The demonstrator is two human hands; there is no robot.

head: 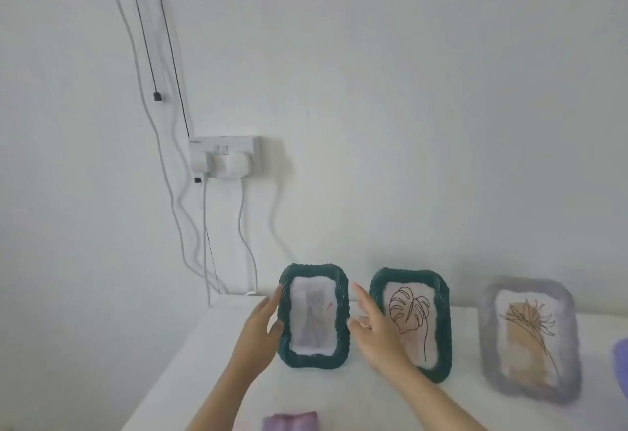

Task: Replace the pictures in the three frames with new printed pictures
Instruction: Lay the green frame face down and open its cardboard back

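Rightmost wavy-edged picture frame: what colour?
Pale lilac-grey; the rightmost wavy-edged frame shows best in the head view.

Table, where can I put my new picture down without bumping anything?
Bare table lies left of the left green frame, out to the table's edge, and in front of that frame, up to the lilac object. The back row is crowded: the right hand fills the gap beside the leaf-drawing frame, and the grey frame stands close.

Head camera faces the wall [407, 90], looking down on the near white table [323, 390].
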